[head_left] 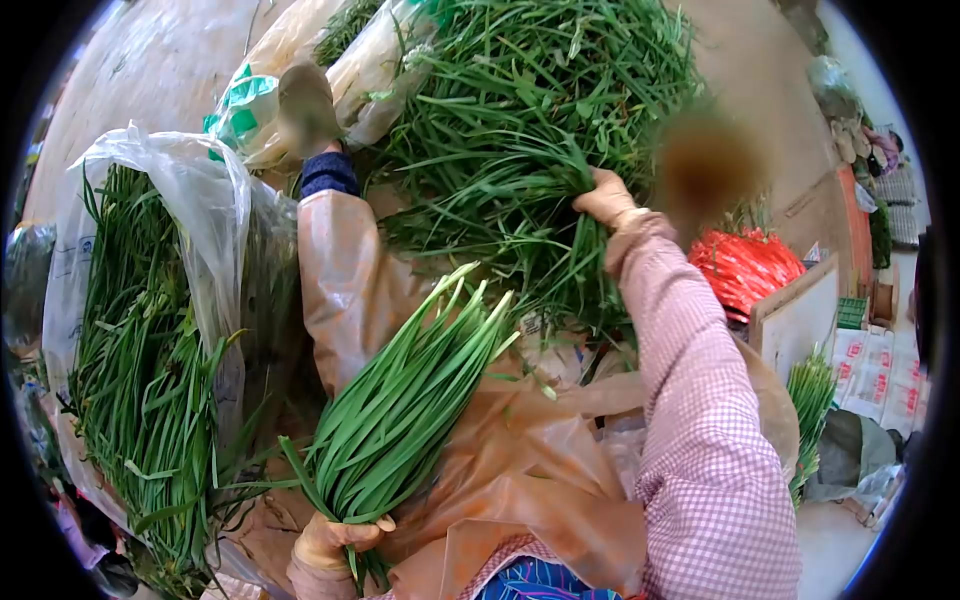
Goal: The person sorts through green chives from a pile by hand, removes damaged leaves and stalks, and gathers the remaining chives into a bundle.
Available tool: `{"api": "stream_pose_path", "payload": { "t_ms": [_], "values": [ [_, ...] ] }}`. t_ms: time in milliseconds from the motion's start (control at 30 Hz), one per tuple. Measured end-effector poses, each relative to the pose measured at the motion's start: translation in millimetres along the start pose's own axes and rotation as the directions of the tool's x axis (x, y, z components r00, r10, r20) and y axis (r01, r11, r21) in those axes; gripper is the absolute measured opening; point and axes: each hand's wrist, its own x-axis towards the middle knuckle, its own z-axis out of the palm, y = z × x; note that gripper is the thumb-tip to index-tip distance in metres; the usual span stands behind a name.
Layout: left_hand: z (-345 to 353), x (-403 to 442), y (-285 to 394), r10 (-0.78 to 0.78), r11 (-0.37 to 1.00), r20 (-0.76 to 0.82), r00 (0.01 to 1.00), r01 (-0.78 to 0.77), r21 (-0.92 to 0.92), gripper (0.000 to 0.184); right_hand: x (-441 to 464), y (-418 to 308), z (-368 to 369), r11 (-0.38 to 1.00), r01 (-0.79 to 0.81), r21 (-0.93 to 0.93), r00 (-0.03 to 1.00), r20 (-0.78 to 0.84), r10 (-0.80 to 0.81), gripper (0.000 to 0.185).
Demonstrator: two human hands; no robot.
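Note:
My left hand [342, 538], in a pale glove, is closed round the leafy end of a bunch of long green stalks [395, 410]. The bunch lies over the brown apron [530, 450], its pale ends pointing up and away from me. My right hand [606, 198], also gloved, is at the right side of a big heap of loose green leaves [540, 90]. Its fingers are closed on some leaves of that heap.
On the left stands a clear plastic bag [190, 175] full of green leaves. Red plastic strands [745, 265] and a board [795, 310] lie to the right, near another green bunch [810, 405]. More bags [370, 75] are at the top.

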Motion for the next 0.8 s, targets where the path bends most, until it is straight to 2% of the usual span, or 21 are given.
{"api": "stream_pose_path", "payload": {
  "t_ms": [67,100,133,167,200,267,300,367,400,433,467,500,533,567,600,667,700,733,767,800],
  "values": [
    [-4.2,4.2,-2.7,-0.028,0.999,0.058,0.998,0.026,0.035,0.025,-17.2,-31.8,-46.0,0.975,-0.086,0.206,0.996,0.057,0.075,0.045],
    [-2.7,5.2,-2.1,-0.015,0.999,0.072,0.997,0.013,0.031,0.025,-23.3,-34.0,-64.5,0.964,-0.074,0.256,0.997,-0.003,0.078,0.041],
    [0.3,5.0,0.0,-0.012,1.0,0.098,0.995,0.01,0.027,0.023,-26.4,-33.8,-84.2,0.974,0.003,0.225,1.0,0.01,-0.005,0.043],
    [2.9,5.5,1.8,-0.01,1.0,0.122,0.992,0.007,0.025,0.021,-35.9,-32.3,-98.6,0.939,0.02,0.343,0.998,-0.055,-0.001,0.044],
    [3.9,7.3,2.8,0.001,1.0,0.132,0.991,-0.004,0.024,0.021,-41.0,-28.5,-108.6,0.897,0.066,0.437,0.984,-0.177,0.014,0.041],
    [4.1,6.5,1.1,-0.003,1.0,0.179,0.984,0.006,-0.014,0.018,-39.0,-17.2,-141.3,0.761,0.117,0.638,0.99,-0.136,-0.039,0.031],
    [2.8,5.7,-0.5,0.007,1.0,0.174,0.985,-0.003,-0.021,0.018,-33.3,-12.5,-150.8,0.66,0.061,0.749,0.997,-0.078,-0.003,0.028],
    [0.2,7.1,-3.0,0.004,1.0,0.151,0.989,-0.004,0.004,0.019,-54.5,-53.9,-160.4,0.657,-0.02,0.754,0.983,-0.104,0.149,0.023],
    [0.8,7.3,-4.0,-0.002,1.0,0.149,0.989,0.003,-0.01,0.02,-36.0,-37.8,-171.5,0.642,-0.039,0.766,0.99,-0.056,0.127,0.031],
    [-2.1,7.8,-4.9,-0.001,1.0,0.148,0.989,0.003,-0.016,0.02,-17.3,-33.5,-174.3,0.645,-0.042,0.763,0.991,-0.051,0.125,0.031],
    [-7.3,9.2,-4.9,-0.003,1.0,0.215,0.977,0.006,-0.017,0.022,1.1,-31.3,-175.4,0.959,-0.005,0.284,0.94,-0.325,0.101,0.041],
    [-11.5,11.5,-5.3,-0.004,1.0,0.282,0.959,0.008,-0.016,0.023,11.8,-31.0,-175.0,0.955,-0.09,-0.284,0.848,-0.525,-0.076,0.05],
    [-16.1,13.0,-11.6,-0.001,1.0,0.281,0.96,0.007,-0.022,0.023,-18.1,-86.9,-163.3,0.87,-0.196,-0.451,0.872,-0.486,-0.056,0.067],
    [-21.7,14.4,-21.0,0.072,0.964,0.124,0.99,-0.101,0.246,0.025,-6.8,-97.7,-157.8,0.862,-0.189,-0.47,0.884,-0.463,-0.059,0.068],
    [-20.4,15.4,-19.6,0.097,0.929,0.114,0.989,-0.131,0.347,0.027,-0.2,-104.3,-141.0,0.817,-0.055,-0.574,0.822,-0.491,-0.29,0.06],
    [-17.8,18.3,-16.2,0.148,0.824,0.095,0.984,-0.176,0.538,0.031,16.2,-112.6,-111.0,0.89,0.088,-0.448,0.824,-0.469,-0.318,0.043],
    [-16.1,15.4,-11.8,0.15,0.829,0.078,0.986,-0.168,0.533,0.033,33.1,-115.0,-105.5,0.982,0.078,-0.172,0.906,-0.4,-0.142,0.034],
    [-14.5,12.5,-7.4,0.151,0.834,0.06,0.987,-0.16,0.528,0.037,46.4,-104.5,-102.6,0.99,0.137,-0.043,0.901,-0.409,-0.142,0.028],
    [-17.4,12.8,-4.7,0.193,0.651,0.183,0.964,-0.265,0.712,0.04,55.1,-92.9,-100.1,0.977,0.198,0.083,0.895,-0.421,-0.146,0.023],
    [-20.4,13.3,-2.2,0.232,0.396,0.304,0.924,-0.375,0.838,0.044,53.9,-86.0,-103.5,0.95,0.253,0.181,0.869,-0.474,-0.141,0.021]
  ]
}}
